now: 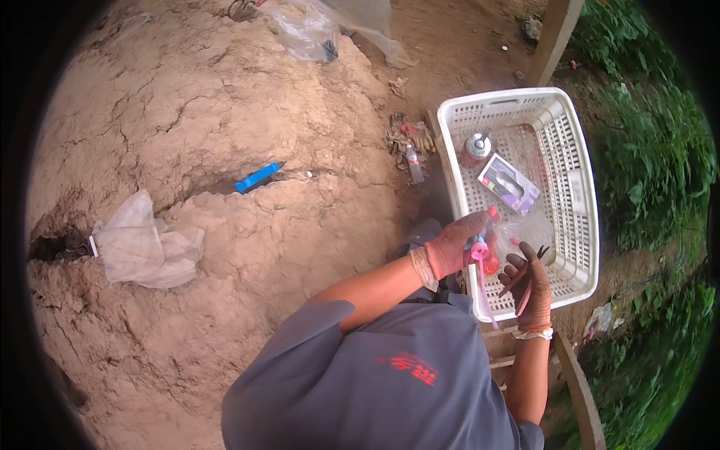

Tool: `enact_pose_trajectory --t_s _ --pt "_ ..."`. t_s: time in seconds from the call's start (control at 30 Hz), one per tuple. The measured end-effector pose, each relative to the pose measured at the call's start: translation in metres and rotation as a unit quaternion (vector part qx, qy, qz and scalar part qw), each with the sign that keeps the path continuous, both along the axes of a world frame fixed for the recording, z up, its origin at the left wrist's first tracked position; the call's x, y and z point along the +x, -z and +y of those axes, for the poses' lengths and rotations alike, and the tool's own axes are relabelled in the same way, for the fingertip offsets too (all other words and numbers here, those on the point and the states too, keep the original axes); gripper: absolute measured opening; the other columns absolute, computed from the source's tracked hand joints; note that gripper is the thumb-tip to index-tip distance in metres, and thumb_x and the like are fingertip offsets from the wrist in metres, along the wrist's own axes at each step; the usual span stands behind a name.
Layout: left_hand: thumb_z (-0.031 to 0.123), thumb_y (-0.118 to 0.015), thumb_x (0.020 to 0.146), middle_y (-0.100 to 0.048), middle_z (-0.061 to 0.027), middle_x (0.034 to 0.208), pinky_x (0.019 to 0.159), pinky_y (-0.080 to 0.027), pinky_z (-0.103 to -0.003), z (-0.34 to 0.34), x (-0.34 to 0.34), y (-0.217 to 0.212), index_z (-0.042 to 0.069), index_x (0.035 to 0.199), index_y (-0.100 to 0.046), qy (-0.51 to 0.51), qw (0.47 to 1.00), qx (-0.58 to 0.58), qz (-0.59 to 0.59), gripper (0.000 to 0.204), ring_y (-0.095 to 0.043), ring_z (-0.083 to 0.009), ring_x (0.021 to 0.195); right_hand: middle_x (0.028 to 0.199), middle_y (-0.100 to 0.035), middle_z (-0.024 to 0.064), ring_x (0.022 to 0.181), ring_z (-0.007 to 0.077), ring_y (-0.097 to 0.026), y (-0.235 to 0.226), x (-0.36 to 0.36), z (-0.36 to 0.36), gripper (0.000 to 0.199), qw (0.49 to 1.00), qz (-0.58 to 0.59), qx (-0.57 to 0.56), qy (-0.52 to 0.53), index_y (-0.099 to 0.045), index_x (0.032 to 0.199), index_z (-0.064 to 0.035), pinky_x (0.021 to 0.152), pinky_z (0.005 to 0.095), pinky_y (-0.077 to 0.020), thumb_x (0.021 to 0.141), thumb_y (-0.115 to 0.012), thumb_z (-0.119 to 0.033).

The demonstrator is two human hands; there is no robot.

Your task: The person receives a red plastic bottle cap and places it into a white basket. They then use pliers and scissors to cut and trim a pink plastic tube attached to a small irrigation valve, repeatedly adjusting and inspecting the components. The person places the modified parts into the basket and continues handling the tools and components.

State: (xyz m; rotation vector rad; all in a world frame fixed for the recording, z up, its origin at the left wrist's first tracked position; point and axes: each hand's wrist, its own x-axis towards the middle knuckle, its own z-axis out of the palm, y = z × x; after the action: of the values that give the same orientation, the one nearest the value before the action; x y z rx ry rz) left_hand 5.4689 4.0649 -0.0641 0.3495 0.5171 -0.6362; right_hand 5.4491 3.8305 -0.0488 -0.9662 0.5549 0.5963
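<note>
Cracked, pale brown earth is overlain by a blue elongated object, a translucent mesh bag and a clear bottle; within a slotted white plastic crate, a metal-topped canister and a windowed purple-and-white box are held.

Pink piece smooth plastic; basket plastic; earth rough, matt.

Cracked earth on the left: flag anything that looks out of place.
A blue elongated object lies by a crack, and a crumpled whitish bag beside a dark hole; these man-made things look odd on bare soil.
</note>
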Motion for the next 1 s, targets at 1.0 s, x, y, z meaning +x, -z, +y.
enact_pose_trajectory --t_s 1.0 --pt "0.023 -0.068 0.099 -0.070 -0.0104 0.102 0.069 -0.057 -0.028 0.068 0.130 0.006 0.006 0.118 -0.060 0.045 0.998 0.030 0.033 0.027 -0.068 -0.0145 0.079 0.152 -0.047 0.0125 0.141 0.0258 -0.045 -0.036 0.147 0.138 0.127 0.973 -0.199 0.028 -0.110 -0.028 0.160 0.0010 0.119 0.0425 -0.0330 0.074 -0.076 -0.079"
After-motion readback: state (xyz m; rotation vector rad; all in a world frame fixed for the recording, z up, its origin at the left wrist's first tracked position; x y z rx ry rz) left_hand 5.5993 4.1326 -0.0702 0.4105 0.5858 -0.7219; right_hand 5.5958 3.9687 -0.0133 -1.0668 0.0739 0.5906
